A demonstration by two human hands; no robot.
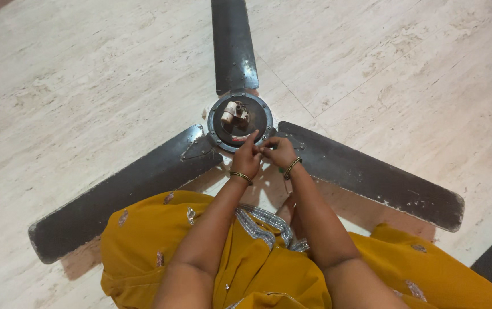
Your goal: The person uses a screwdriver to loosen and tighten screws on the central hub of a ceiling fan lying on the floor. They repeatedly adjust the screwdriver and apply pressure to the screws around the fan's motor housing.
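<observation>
Item: dark, worn three-bladed metal ceiling fan (143, 183), flat on pale marble-patterned floor (74, 74), centre of frame. Round motor hub (240, 122) carries a white wiring block (233, 111). My left hand (247, 159) and right hand (280, 151) meet fingertip to fingertip at the hub's lower rim, pinching something too small to tell. Mustard embroidered garment (269, 269) at bottom.

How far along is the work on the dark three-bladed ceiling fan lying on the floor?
Done: the dark three-bladed ceiling fan lies flat on the pale tiled floor, its round motor hub facing up. In hand: left hand and right hand pinch something small at the hub's near rim. Left: all three blades remain attached.
</observation>
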